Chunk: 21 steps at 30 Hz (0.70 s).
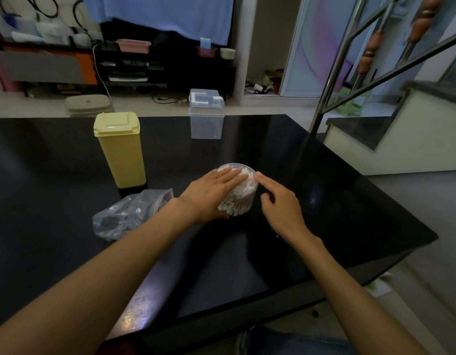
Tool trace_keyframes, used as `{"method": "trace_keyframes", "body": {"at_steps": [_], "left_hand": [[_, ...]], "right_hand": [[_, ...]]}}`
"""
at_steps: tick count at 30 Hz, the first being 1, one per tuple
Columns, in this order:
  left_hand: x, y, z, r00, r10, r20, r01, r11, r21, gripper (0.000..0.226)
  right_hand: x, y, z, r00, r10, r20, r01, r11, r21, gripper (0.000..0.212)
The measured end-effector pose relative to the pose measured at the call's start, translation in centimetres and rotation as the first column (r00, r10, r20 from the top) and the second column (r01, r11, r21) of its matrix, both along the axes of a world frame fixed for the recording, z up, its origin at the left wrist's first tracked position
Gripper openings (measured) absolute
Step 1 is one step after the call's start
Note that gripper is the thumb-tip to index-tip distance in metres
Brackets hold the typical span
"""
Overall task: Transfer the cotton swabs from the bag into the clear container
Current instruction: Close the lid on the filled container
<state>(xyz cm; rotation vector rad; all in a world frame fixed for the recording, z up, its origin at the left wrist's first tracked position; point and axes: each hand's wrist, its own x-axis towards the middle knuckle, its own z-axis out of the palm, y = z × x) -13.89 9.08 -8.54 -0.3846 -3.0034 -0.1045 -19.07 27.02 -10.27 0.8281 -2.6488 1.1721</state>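
On a glossy black table (68,175), a round clear container (243,198) stood packed with white cotton swabs (241,193). The left hand (211,194) lay flat over it, fingers straight and together; the right hand (280,203) touched its rim with one extended fingertip, other fingers loosely curled. A crumpled plastic bag (127,216) lay just left.

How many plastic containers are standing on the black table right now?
3: tall yellow lidded container at left, clear square lidded box at the far edge, round clear container of cotton swabs between both hands.
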Motion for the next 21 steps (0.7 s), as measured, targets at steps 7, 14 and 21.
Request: {"method": "trace_keyframes", "body": {"at_steps": [7, 14, 21], "left_hand": [[0.8, 0.9, -0.8, 0.997, 0.010, -0.072, -0.004, 0.997, 0.077, 0.095], [0.3, 1.4, -0.9, 0.996, 0.043, -0.071, -0.034, 0.992, 0.124, 0.068], [0.8, -0.7, 1.4, 0.998, -0.053, -0.043, 0.051, 0.998, -0.034, 0.056]], "right_hand": [[-0.7, -1.3, 1.3, 0.742, 0.073, 0.667, 0.317, 0.838, -0.444, 0.022], [-0.8, -1.3, 1.9, 0.681, 0.047, 0.731, 0.378, 0.832, -0.406, 0.019], [-1.1, -0.8, 3.1, 0.547, 0.184, 0.817, 0.166, 0.932, -0.321, 0.033]]}}
